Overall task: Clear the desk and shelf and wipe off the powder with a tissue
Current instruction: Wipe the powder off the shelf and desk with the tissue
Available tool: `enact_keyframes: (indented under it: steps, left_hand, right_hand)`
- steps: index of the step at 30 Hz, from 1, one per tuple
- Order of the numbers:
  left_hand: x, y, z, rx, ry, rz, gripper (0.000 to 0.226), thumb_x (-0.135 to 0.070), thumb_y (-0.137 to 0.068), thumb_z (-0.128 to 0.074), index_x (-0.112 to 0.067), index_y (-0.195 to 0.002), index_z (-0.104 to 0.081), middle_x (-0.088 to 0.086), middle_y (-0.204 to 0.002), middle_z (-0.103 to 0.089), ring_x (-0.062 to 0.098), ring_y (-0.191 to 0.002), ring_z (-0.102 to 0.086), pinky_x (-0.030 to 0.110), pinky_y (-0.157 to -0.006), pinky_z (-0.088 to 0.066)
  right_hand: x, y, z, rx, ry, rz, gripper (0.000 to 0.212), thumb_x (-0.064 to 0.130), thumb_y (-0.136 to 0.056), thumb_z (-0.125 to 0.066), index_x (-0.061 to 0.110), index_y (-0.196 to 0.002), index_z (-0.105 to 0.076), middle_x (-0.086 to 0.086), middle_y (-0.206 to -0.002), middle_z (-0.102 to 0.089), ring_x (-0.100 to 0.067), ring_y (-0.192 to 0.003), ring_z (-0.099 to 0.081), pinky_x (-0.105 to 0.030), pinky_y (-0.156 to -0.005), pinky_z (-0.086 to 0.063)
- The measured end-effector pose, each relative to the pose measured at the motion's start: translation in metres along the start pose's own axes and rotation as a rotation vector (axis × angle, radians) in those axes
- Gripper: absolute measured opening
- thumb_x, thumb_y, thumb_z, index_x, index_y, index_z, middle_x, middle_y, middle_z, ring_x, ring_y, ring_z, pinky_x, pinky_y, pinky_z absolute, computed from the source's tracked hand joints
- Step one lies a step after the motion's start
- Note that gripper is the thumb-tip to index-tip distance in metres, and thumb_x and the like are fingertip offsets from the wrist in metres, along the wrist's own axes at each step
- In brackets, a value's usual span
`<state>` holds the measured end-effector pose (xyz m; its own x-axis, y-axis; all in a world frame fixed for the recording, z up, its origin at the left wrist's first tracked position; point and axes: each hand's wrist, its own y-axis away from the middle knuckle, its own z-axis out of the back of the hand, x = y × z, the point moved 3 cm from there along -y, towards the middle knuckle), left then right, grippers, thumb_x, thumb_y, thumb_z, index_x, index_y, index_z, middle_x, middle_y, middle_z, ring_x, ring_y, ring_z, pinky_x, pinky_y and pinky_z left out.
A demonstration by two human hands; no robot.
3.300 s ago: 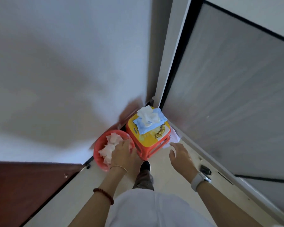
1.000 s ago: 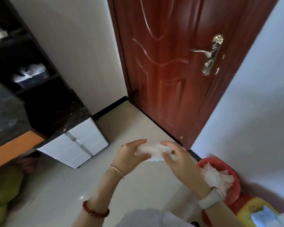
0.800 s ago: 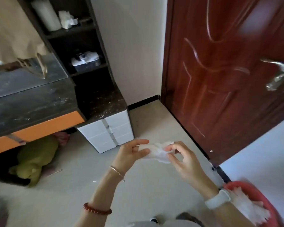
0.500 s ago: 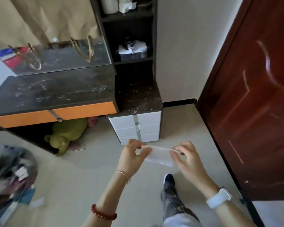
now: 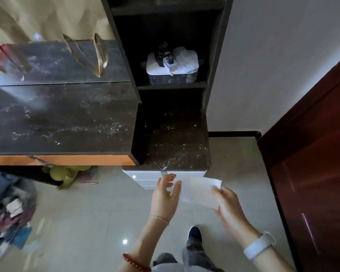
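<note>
White tissue (image 5: pixel 199 191) spread flat before the powder-speckled dark desk (image 5: pixel 63 118) and shelf (image 5: pixel 175 134).

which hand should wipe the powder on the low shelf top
Right, probably. The right hand grips the tissue; the left hand only touches its edge. The powdered shelf top lies just ahead.

You have two hands in view, left (image 5: pixel 165 195) and right (image 5: pixel 229 205); one tissue (image 5: pixel 199 191); one dusty tabletop (image 5: pixel 61 118); one shelf unit (image 5: pixel 165 46) holding one white box (image 5: pixel 172 65); one drawer cabinet (image 5: pixel 145 176); one green plush toy (image 5: pixel 65 172); one door (image 5: pixel 312 173).
</note>
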<state>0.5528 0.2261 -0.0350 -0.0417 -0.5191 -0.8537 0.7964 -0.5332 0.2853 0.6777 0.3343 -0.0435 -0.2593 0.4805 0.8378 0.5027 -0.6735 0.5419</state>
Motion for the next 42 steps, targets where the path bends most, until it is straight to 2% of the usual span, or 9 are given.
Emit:
enact_keyframes:
  steps: [6, 12, 16, 21, 26, 33, 35, 39, 42]
  left_hand:
    - [0.066, -0.107, -0.013, -0.06, -0.406, -0.044, 0.028, -0.013, -0.089, -0.053, -0.004, -0.115, -0.055, 0.014, -0.116, -0.056, 0.032, -0.108, -0.051, 0.037, -0.091, -0.04]
    - [0.128, -0.2, -0.031, -0.107, -0.659, -0.089, 0.045, -0.031, -0.084, -0.037, -0.005, -0.117, -0.053, 0.021, -0.122, -0.054, 0.044, -0.109, -0.051, 0.051, -0.085, -0.045]
    - [0.145, -0.226, -0.038, -0.106, -0.763, -0.178, 0.053, -0.035, -0.084, -0.031, -0.008, -0.128, -0.042, 0.022, -0.139, -0.041, 0.043, -0.13, -0.035, 0.056, -0.101, -0.031]
    - [0.153, -0.231, -0.039, -0.126, -0.859, -0.22, 0.053, -0.035, -0.087, -0.031, -0.008, -0.131, -0.04, 0.022, -0.142, -0.037, 0.039, -0.133, -0.031, 0.044, -0.108, -0.013]
    - [0.155, -0.233, -0.038, -0.137, -0.887, -0.204, 0.052, -0.035, -0.087, -0.03, -0.009, -0.132, -0.038, 0.021, -0.144, -0.035, 0.038, -0.134, -0.028, 0.041, -0.109, -0.008]
    - [0.154, -0.234, -0.04, -0.142, -0.911, -0.194, 0.052, -0.035, -0.087, -0.031, -0.01, -0.132, -0.037, 0.02, -0.143, -0.036, 0.036, -0.134, -0.027, 0.043, -0.109, -0.011]
    - [0.154, -0.233, -0.04, -0.154, -0.915, -0.192, 0.053, -0.036, -0.087, -0.03, -0.011, -0.133, -0.036, 0.02, -0.144, -0.036, 0.034, -0.135, -0.023, 0.043, -0.109, -0.011]
    - [0.155, -0.232, -0.04, -0.161, -0.929, -0.174, 0.054, -0.036, -0.086, -0.03, -0.012, -0.134, -0.034, 0.019, -0.145, -0.033, 0.031, -0.135, -0.018, 0.042, -0.109, -0.008]
    - [0.154, -0.234, -0.04, -0.162, -0.932, -0.173, 0.054, -0.036, -0.086, -0.031, -0.012, -0.134, -0.035, 0.019, -0.145, -0.034, 0.031, -0.135, -0.019, 0.042, -0.109, -0.01]
  right_hand:
    - [0.006, -0.118, -0.002, -0.142, 0.623, 0.546, 0.04, 0.007, -0.096, -0.03, 0.012, -0.135, -0.037, 0.007, -0.135, -0.04, -0.005, -0.121, -0.041, -0.008, -0.099, -0.027]
    - [-0.067, -0.212, -0.01, 0.029, 1.188, 0.618, 0.052, 0.021, -0.085, -0.025, 0.011, -0.133, -0.041, -0.011, -0.147, -0.031, -0.016, -0.138, -0.015, -0.042, -0.111, -0.027]
    - [-0.075, -0.219, -0.011, -0.05, 1.184, 0.612, 0.038, 0.019, -0.085, -0.031, 0.009, -0.118, -0.048, -0.015, -0.142, -0.04, -0.021, -0.136, -0.022, -0.037, -0.112, -0.022]
    - [-0.081, -0.239, -0.035, -0.143, 1.379, 0.535, 0.054, 0.025, -0.094, -0.021, -0.003, -0.14, -0.019, -0.026, -0.147, -0.023, -0.032, -0.139, -0.016, -0.039, -0.115, -0.009]
    - [-0.052, -0.294, -0.044, -0.279, 1.414, 0.4, 0.058, 0.03, -0.094, -0.014, -0.004, -0.141, -0.018, -0.026, -0.149, -0.015, -0.037, -0.14, -0.011, -0.049, -0.115, -0.011]
    - [-0.099, -0.216, -0.075, 0.579, 1.695, 0.879, 0.051, 0.032, -0.097, -0.014, 0.013, -0.145, -0.014, -0.009, -0.152, -0.018, -0.023, -0.142, -0.012, -0.038, -0.115, -0.008]
    - [-0.075, -0.253, -0.06, 0.495, 1.696, 0.89, 0.051, 0.029, -0.096, -0.02, 0.016, -0.145, -0.016, -0.01, -0.152, -0.02, -0.024, -0.141, -0.013, -0.04, -0.115, -0.008]
    - [-0.029, -0.323, -0.065, -0.081, 1.541, 0.491, 0.057, 0.032, -0.094, -0.016, 0.006, -0.144, -0.008, -0.021, -0.152, -0.002, -0.028, -0.141, 0.005, -0.043, -0.117, -0.001]
    - [-0.064, -0.279, -0.103, 0.214, 1.524, 0.699, 0.056, 0.029, -0.094, -0.024, 0.003, -0.143, -0.02, -0.024, -0.15, -0.009, -0.035, -0.141, -0.005, -0.044, -0.116, -0.004]
